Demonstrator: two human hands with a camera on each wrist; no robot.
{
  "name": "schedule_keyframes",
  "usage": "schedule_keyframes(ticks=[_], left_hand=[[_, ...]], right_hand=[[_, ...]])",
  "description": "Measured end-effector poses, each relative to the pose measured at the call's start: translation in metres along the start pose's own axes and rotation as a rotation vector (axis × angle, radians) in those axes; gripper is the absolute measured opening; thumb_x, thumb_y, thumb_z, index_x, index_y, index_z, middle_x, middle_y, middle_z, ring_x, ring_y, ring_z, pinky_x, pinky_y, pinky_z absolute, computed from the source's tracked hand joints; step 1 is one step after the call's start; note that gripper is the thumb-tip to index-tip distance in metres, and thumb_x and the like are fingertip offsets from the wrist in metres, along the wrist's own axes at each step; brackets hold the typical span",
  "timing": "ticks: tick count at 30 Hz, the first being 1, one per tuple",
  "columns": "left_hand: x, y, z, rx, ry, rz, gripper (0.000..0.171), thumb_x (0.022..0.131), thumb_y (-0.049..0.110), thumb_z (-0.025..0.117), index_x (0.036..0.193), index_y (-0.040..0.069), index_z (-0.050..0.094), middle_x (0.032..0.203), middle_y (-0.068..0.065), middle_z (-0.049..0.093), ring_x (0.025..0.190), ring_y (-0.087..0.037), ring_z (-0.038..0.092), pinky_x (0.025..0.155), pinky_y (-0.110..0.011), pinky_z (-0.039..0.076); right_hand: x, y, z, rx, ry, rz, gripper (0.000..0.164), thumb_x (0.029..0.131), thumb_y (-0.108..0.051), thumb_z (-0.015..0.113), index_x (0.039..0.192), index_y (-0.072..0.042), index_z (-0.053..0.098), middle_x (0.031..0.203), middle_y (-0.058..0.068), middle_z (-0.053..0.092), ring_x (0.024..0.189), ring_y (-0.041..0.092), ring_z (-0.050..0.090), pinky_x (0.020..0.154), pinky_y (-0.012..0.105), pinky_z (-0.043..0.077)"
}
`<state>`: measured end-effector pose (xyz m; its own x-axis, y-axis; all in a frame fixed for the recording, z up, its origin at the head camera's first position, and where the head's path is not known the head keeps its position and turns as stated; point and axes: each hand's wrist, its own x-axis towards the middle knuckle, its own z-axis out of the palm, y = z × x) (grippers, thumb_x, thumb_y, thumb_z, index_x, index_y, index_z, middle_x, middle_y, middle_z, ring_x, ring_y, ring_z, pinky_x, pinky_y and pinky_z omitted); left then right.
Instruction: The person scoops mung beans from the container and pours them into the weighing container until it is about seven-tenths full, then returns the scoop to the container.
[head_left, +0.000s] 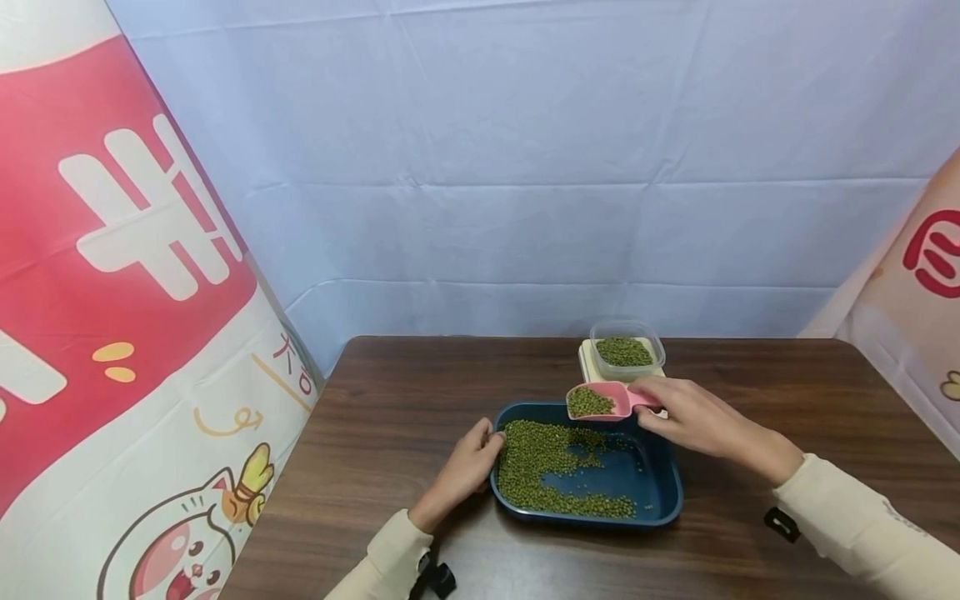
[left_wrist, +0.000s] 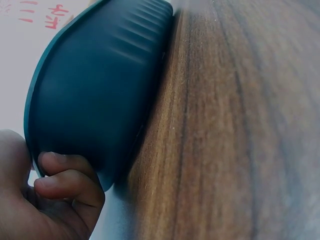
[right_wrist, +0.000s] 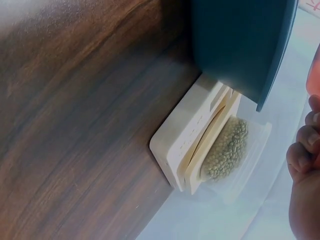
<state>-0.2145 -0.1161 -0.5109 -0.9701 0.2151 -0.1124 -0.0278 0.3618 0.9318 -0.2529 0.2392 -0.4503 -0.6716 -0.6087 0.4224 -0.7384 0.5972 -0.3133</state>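
A dark blue tray [head_left: 585, 518] holds a layer of green mung beans [head_left: 536, 458], heaped mostly to its left, with the blue bottom bare toward the right. My left hand [head_left: 467, 461] grips the tray's left rim, thumb on one side and curled fingers on the other, as the left wrist view shows. Over the tray's back right part, my right hand [head_left: 693, 417] holds a pink scoop [head_left: 618, 398] by its handle. Mung beans [head_left: 588, 402] fill the scoop's front. Just behind it stands a clear plastic container [head_left: 651, 331] partly filled with the same beans.
The container sits on a cream-white kitchen scale [right_wrist: 187, 127] at the table's back edge, close behind the tray. The brown wooden table [head_left: 405, 400] extends to both sides. A pale cloth [head_left: 480, 233] hangs behind it, and a printed cloth [head_left: 150, 333] stands at the left.
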Motion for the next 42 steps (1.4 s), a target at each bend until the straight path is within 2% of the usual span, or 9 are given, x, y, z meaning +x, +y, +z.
schedule_keyframes(ticks=[6, 12, 21, 37, 42], left_hand=[[0.000, 0.001, 0.000, -0.008, 0.003, -0.003, 0.028, 0.103, 0.033, 0.043, 0.088, 0.011, 0.038, 0.055, 0.003, 0.032, 0.036, -0.011, 0.028, 0.031, -0.022, 0.026], [0.000, 0.000, -0.001, -0.012, -0.003, -0.006, 0.029, 0.103, 0.035, 0.043, 0.088, 0.010, 0.038, 0.055, 0.003, 0.031, 0.036, -0.012, 0.028, 0.032, -0.023, 0.027], [0.000, 0.000, -0.001, -0.015, -0.007, -0.004, 0.029, 0.103, 0.035, 0.044, 0.089, 0.011, 0.039, 0.055, 0.003, 0.032, 0.036, -0.012, 0.028, 0.032, -0.023, 0.027], [0.000, 0.003, 0.000, -0.009, 0.010, -0.016, 0.027, 0.102, 0.033, 0.045, 0.087, 0.012, 0.038, 0.055, 0.004, 0.033, 0.036, -0.011, 0.030, 0.031, -0.022, 0.027], [-0.001, 0.003, 0.000, 0.000, 0.005, -0.015, 0.027, 0.103, 0.034, 0.045, 0.087, 0.012, 0.038, 0.055, 0.003, 0.033, 0.036, -0.011, 0.031, 0.031, -0.022, 0.028]], right_hand=[[-0.001, 0.006, -0.004, 0.008, 0.016, 0.020, 0.031, 0.084, -0.010, 0.070, 0.113, -0.016, 0.061, 0.089, -0.011, 0.054, 0.070, 0.008, 0.049, 0.060, 0.025, 0.041], [0.000, 0.012, -0.006, -0.005, 0.036, 0.055, 0.030, 0.084, -0.009, 0.068, 0.113, -0.015, 0.062, 0.085, -0.009, 0.054, 0.064, 0.008, 0.047, 0.055, 0.023, 0.040], [0.004, 0.025, -0.007, -0.043, 0.067, 0.097, 0.021, 0.084, -0.010, 0.067, 0.104, -0.015, 0.062, 0.076, -0.008, 0.050, 0.059, 0.006, 0.042, 0.049, 0.022, 0.038], [0.006, 0.041, -0.012, -0.085, 0.081, 0.182, 0.021, 0.084, -0.011, 0.065, 0.105, -0.012, 0.062, 0.073, -0.006, 0.048, 0.059, 0.010, 0.042, 0.049, 0.024, 0.036], [0.008, 0.044, -0.014, -0.086, 0.078, 0.193, 0.017, 0.084, -0.011, 0.065, 0.100, -0.014, 0.061, 0.071, -0.005, 0.046, 0.060, 0.011, 0.041, 0.050, 0.026, 0.035]])
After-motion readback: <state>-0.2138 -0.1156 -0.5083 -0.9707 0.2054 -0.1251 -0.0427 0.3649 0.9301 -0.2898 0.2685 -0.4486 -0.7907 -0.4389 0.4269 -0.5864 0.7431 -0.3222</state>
